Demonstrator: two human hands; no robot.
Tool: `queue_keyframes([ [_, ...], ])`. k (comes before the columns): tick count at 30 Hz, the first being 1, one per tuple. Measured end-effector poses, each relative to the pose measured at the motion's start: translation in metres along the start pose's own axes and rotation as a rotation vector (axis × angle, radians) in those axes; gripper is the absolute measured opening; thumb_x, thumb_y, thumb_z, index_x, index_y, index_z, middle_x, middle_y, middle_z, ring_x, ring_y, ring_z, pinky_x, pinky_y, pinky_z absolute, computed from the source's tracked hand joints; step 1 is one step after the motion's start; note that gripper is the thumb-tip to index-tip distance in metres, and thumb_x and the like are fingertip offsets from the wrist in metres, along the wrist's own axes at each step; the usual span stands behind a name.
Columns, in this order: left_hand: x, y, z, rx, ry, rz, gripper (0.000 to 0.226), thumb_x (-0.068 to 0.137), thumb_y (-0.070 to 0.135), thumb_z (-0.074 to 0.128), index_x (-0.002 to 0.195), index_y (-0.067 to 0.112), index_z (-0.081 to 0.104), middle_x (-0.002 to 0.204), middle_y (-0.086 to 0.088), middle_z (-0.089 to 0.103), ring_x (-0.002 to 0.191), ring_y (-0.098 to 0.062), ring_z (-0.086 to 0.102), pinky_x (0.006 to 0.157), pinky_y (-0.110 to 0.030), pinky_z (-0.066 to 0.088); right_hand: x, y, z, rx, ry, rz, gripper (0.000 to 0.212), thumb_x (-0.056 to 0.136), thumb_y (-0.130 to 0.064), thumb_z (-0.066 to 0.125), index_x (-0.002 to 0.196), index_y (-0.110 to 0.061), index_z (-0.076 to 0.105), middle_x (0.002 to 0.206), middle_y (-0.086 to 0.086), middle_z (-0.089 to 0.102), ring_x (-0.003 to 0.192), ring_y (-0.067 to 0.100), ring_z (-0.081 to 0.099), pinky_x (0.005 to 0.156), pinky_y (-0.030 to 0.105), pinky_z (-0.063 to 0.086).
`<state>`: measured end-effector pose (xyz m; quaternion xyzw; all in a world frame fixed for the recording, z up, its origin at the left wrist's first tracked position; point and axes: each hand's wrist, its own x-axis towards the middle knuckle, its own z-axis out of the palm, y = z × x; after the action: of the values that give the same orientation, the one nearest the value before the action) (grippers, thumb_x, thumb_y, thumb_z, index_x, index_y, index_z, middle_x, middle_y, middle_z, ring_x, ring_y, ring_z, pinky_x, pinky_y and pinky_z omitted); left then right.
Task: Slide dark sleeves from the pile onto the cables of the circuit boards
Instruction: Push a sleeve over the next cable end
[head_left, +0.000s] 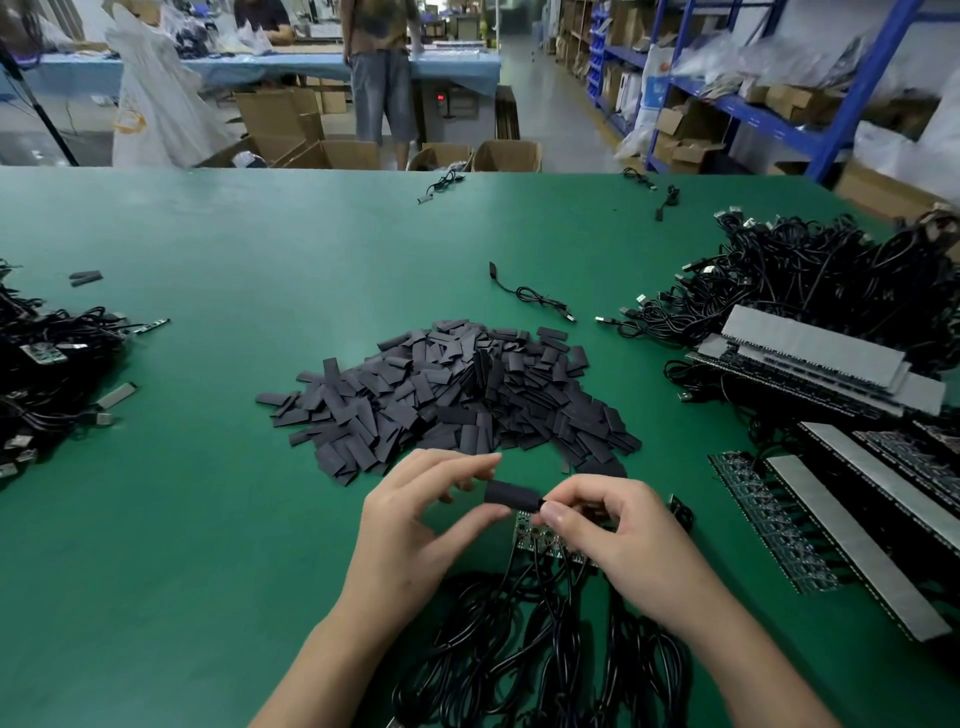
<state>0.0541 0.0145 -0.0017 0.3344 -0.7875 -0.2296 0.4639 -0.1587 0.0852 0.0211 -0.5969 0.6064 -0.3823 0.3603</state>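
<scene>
No text can be read anywhere. At the far left, a white bag (156, 104) carries an orange print (130, 122), too blurred to make out. Under the far table (311, 65), a small red display (440, 97) glows on a grey box (460, 106), its digits too small to tell. At the far right, by the blue shelves (769, 122), a white sack (655, 78) bears blue marks, also illegible.

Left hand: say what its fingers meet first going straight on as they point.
The short dark tubular sleeve between the hands, which the left hand seems to pinch; just beyond, the right hand pinching a black cable end.
</scene>
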Motion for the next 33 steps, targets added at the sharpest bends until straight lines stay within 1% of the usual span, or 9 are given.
queue_keyframes([
  [4,-0.0006,-0.0024,-0.0027,-0.027,-0.001,-0.011,0.025,0.082,0.030,0.081,0.106,0.025,0.080,0.099,0.013,0.071,0.087,-0.009,0.065,0.077,-0.020,0.050,-0.0003,0.0017,-0.0011,0.016,-0.003,-0.002,0.013,0.098,-0.038,0.066,0.090,-0.037,0.077,0.075,0.002,0.067,0.072,0.024,0.061,0.068,0.040,0.047],
  [9,-0.0009,-0.0030,-0.0031,-0.038,-0.044,0.016,0.020,0.083,0.031,0.080,0.101,0.024,0.080,0.096,0.015,0.071,0.086,-0.010,0.065,0.073,-0.025,0.052,0.0003,0.0029,-0.0016,0.008,-0.016,0.006,0.016,0.099,-0.036,0.066,0.088,-0.040,0.076,0.068,-0.011,0.061,0.063,0.004,0.051,0.063,0.026,0.040],
  [11,-0.0010,-0.0042,-0.0040,-0.036,-0.055,0.022,0.019,0.082,0.030,0.080,0.100,0.022,0.080,0.096,0.016,0.071,0.087,-0.009,0.066,0.072,-0.026,0.052,-0.0003,0.0012,-0.0016,-0.007,-0.026,0.014,0.016,0.099,-0.036,0.066,0.086,-0.040,0.076,0.070,-0.010,0.064,0.064,0.008,0.054,0.065,0.026,0.042],
  [14,-0.0008,-0.0055,-0.0055,-0.028,-0.083,0.029,0.020,0.083,0.032,0.080,0.099,0.021,0.080,0.096,0.018,0.071,0.089,-0.009,0.067,0.073,-0.028,0.053,-0.0010,-0.0012,-0.0017,-0.009,-0.048,0.022,0.016,0.098,-0.035,0.067,0.086,-0.039,0.076,0.076,-0.002,0.068,0.075,0.025,0.062,0.070,0.033,0.046],
  [16,-0.0008,-0.0053,-0.0061,-0.025,-0.099,0.031,0.020,0.083,0.034,0.079,0.099,0.021,0.080,0.096,0.018,0.071,0.088,-0.008,0.066,0.074,-0.030,0.053,-0.0010,-0.0013,-0.0020,-0.009,-0.059,0.028,0.016,0.098,-0.035,0.068,0.085,-0.037,0.076,0.077,-0.001,0.068,0.078,0.028,0.062,0.070,0.033,0.046],
  [21,-0.0002,-0.0056,-0.0066,-0.005,-0.107,0.041,0.021,0.085,0.035,0.079,0.101,0.021,0.080,0.096,0.018,0.071,0.089,-0.008,0.066,0.074,-0.030,0.054,-0.0019,-0.0012,-0.0023,-0.010,-0.061,0.030,0.015,0.098,-0.035,0.067,0.086,-0.036,0.076,0.076,0.000,0.067,0.067,0.016,0.057,0.068,0.031,0.044],
  [24,0.0003,-0.0044,-0.0053,0.035,-0.115,0.088,0.023,0.088,0.037,0.078,0.105,0.021,0.080,0.100,0.017,0.070,0.093,-0.008,0.065,0.080,-0.028,0.053,-0.0015,-0.0022,-0.0010,-0.030,-0.035,0.020,0.016,0.098,-0.035,0.067,0.084,-0.038,0.076,0.074,-0.005,0.068,0.070,0.019,0.061,0.065,0.027,0.045],
  [28,0.0002,-0.0028,-0.0021,0.077,-0.142,0.120,0.025,0.089,0.038,0.076,0.107,0.021,0.080,0.099,0.014,0.070,0.092,-0.007,0.065,0.080,-0.029,0.054,-0.0020,-0.0041,0.0015,-0.042,-0.028,0.011,0.016,0.097,-0.033,0.069,0.083,-0.038,0.075,0.073,-0.009,0.069,0.064,0.005,0.056,0.062,0.020,0.043],
  [33,0.0006,-0.0034,-0.0026,0.104,-0.131,0.141,0.024,0.089,0.038,0.076,0.104,0.020,0.081,0.098,0.013,0.072,0.091,-0.007,0.066,0.079,-0.029,0.055,-0.0030,-0.0060,0.0023,-0.040,-0.026,0.000,0.017,0.097,-0.031,0.069,0.082,-0.036,0.076,0.073,-0.005,0.069,0.063,0.012,0.058,0.062,0.026,0.045],
])
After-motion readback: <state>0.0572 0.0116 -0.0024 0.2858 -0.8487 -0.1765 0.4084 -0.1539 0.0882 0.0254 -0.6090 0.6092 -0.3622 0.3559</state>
